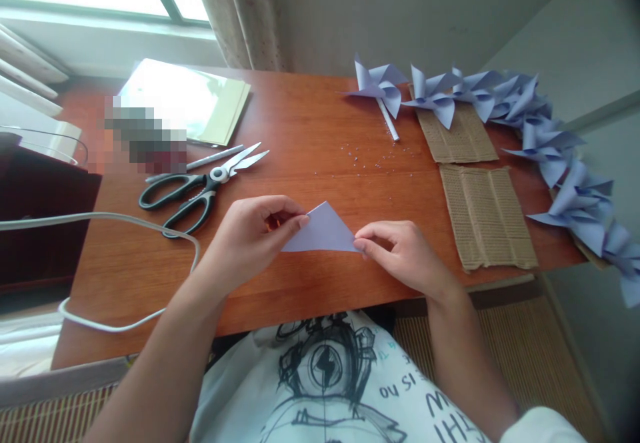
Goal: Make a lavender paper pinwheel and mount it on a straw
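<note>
A sheet of pale lilac paper [325, 231], folded into a triangle, is held just above or on the table near its front edge; its peak points away from me. My left hand [267, 229] pinches the left slope between thumb and fingers, covering that corner. At the right corner, the thumb and fingertips of my right hand [393, 249] close on the paper. Open-bladed scissors [216, 179] with dark handles lie left of my left hand, beside a thin pale rod [215, 157].
Paper pinwheels [383, 86] line the back right, several by cardboard pieces [487, 216]. Small scraps [377, 161] dot the middle of the wooden table [300, 129]. A glossy sheet on yellowish paper [233, 109] lies back left. A white cable [125, 216] loops over the left edge.
</note>
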`<state>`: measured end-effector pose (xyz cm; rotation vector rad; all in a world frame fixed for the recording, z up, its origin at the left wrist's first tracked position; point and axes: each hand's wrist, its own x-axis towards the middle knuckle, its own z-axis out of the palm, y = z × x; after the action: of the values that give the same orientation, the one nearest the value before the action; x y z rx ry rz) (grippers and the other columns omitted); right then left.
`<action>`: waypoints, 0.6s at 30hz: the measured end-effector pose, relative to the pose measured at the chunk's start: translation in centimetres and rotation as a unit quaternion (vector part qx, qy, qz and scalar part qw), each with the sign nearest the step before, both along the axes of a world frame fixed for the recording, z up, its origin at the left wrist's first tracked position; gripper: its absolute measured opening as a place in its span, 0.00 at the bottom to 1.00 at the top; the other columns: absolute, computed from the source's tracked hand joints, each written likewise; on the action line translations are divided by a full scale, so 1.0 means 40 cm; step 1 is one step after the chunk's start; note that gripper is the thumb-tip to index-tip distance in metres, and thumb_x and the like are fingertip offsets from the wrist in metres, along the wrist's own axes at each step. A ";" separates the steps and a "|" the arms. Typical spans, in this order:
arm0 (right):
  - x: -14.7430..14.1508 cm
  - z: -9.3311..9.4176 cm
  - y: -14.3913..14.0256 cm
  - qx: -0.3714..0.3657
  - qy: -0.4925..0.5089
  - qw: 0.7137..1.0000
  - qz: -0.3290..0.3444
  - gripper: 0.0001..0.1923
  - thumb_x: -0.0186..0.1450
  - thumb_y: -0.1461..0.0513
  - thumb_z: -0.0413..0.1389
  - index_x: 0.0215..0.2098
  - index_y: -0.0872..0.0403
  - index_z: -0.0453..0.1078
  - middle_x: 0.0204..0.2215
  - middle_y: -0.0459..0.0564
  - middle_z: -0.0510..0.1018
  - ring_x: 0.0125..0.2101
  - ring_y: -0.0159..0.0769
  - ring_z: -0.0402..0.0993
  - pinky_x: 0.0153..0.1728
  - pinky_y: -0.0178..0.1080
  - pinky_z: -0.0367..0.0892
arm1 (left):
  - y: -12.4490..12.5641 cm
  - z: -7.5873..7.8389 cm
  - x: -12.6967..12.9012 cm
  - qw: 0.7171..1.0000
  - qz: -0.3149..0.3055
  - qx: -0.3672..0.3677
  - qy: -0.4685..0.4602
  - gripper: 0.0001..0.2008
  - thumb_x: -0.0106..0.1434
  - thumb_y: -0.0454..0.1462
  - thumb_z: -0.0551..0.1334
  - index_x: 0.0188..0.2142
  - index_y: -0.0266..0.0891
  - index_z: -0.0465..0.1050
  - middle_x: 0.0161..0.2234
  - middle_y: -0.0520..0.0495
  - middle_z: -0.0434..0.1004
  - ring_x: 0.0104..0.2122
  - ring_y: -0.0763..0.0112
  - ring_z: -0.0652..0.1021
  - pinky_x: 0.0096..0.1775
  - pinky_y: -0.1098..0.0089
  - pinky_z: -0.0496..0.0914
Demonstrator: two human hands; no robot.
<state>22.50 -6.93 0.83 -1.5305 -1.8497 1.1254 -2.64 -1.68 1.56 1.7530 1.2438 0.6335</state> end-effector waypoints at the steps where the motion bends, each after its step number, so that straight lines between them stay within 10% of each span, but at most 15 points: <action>1: 0.000 -0.003 0.000 0.007 0.002 1.000 -0.002 0.09 0.69 0.62 0.58 0.31 0.53 0.77 0.29 0.44 0.82 0.30 0.33 0.76 0.34 0.35 0.66 | 0.001 -0.002 0.001 1.000 0.003 -0.005 -0.007 0.10 0.65 0.42 0.65 0.32 0.37 0.79 0.25 0.51 0.76 0.25 0.74 0.71 0.28 0.74 0.64; 9: -0.007 -0.049 -0.007 0.043 0.088 0.983 -0.156 0.08 0.69 0.56 0.60 0.35 0.51 0.77 0.26 0.43 0.79 0.29 0.33 0.76 0.35 0.35 0.68 | 0.003 -0.032 0.002 0.963 0.137 -0.086 -0.214 0.17 0.65 0.50 0.66 0.44 0.40 0.79 0.38 0.45 0.83 0.37 0.65 0.79 0.35 0.72 0.70; 18: -0.103 -0.068 -0.014 -0.001 0.194 0.967 -0.164 0.08 0.69 0.56 0.60 0.38 0.52 0.77 0.30 0.45 0.83 0.32 0.35 0.81 0.38 0.36 0.72 | -0.027 -0.050 0.047 0.923 0.117 -0.181 -0.320 0.15 0.62 0.47 0.70 0.41 0.39 0.80 0.36 0.47 0.82 0.34 0.69 0.78 0.34 0.73 0.69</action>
<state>18.37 -7.48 -1.88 -1.4280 -1.2825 1.1660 -0.74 -2.76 -0.45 0.9765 1.0198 0.9525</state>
